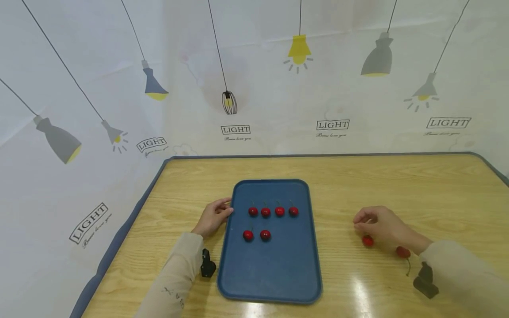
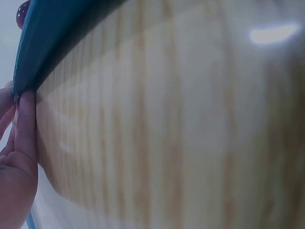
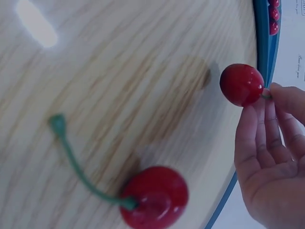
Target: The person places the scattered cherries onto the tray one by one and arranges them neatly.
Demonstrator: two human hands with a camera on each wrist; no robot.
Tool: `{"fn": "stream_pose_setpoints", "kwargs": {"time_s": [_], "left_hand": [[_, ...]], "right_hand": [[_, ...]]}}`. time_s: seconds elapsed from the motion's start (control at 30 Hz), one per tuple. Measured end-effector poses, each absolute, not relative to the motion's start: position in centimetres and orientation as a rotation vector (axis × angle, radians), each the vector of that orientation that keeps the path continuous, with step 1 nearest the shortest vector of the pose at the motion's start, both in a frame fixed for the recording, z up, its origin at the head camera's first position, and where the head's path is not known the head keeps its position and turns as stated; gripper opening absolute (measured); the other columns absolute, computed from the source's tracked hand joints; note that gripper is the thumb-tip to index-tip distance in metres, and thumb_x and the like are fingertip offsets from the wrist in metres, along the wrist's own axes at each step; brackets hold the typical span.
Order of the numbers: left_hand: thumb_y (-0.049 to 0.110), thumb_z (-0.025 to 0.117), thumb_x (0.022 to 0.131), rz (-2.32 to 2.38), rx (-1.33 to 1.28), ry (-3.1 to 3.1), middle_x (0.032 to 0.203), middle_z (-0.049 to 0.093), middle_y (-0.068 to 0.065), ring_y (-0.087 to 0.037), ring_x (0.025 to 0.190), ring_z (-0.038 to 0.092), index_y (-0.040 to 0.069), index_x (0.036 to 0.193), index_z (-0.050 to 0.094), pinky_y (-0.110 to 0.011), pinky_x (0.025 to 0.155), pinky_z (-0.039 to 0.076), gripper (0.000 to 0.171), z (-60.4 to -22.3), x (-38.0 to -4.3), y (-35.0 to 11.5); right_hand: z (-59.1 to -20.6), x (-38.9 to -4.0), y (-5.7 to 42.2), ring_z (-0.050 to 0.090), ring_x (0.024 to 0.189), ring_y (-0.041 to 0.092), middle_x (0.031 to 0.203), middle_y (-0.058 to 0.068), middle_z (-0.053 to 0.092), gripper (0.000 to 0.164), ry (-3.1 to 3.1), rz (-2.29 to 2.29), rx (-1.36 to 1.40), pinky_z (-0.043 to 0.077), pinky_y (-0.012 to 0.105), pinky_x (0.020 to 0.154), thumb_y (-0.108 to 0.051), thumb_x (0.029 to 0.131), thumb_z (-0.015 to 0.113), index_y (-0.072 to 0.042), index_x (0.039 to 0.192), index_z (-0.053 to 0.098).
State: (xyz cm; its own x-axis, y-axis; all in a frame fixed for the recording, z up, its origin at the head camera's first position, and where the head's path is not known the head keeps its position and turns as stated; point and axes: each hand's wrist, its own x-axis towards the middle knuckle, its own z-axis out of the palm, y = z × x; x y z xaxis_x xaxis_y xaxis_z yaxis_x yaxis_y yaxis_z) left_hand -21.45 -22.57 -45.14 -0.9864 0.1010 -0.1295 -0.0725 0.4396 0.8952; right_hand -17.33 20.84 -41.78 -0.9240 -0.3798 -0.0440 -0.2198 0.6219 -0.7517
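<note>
My right hand is raised over the table to the right of the tray. Its thumb and fingertips pinch the short green stem of a red cherry, which hangs just below the fingers. Another cherry with a long curved stem lies on the wood by the right wrist. My left hand holds the left rim of the blue tray between thumb and fingers. On the tray, several cherries form an upper row, stems pointing away. Two more, a left one and a right one, sit below.
The wooden table has a blue edge and meets a pale wall covering printed with lamps at the back and left. Black devices are strapped near both wrists, such as the left one.
</note>
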Motion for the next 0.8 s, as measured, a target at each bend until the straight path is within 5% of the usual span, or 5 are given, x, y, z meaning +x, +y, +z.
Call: {"fn": "stream_pose_setpoints", "kwargs": {"time_s": [0.37,0.8], "left_hand": [[0.009,0.054,0.088,1.581,0.026,2.527,0.099,0.055,-0.014,-0.017,0.082,0.056,0.003,0.129,0.045,-0.03,0.071,0.051,0.041,-45.1,-21.4,-22.4],[0.009,0.054,0.088,1.578,0.02,2.531,0.098,0.055,-0.014,-0.016,0.08,0.055,0.003,0.128,0.046,-0.029,0.069,0.051,0.041,-45.0,-21.4,-22.4]], "right_hand": [[-41.6,-17.8,19.6,0.06,0.071,0.012,0.085,0.014,0.062,0.024,2.392,-1.402,-0.577,0.052,0.024,0.061,-0.007,0.083,0.062,0.012,0.096,0.058],[-40.5,-18.5,15.8,0.059,0.071,0.01,0.082,0.017,0.062,0.025,2.274,-1.494,-0.657,0.052,0.026,0.063,-0.005,0.082,0.062,0.015,0.096,0.057]]}}
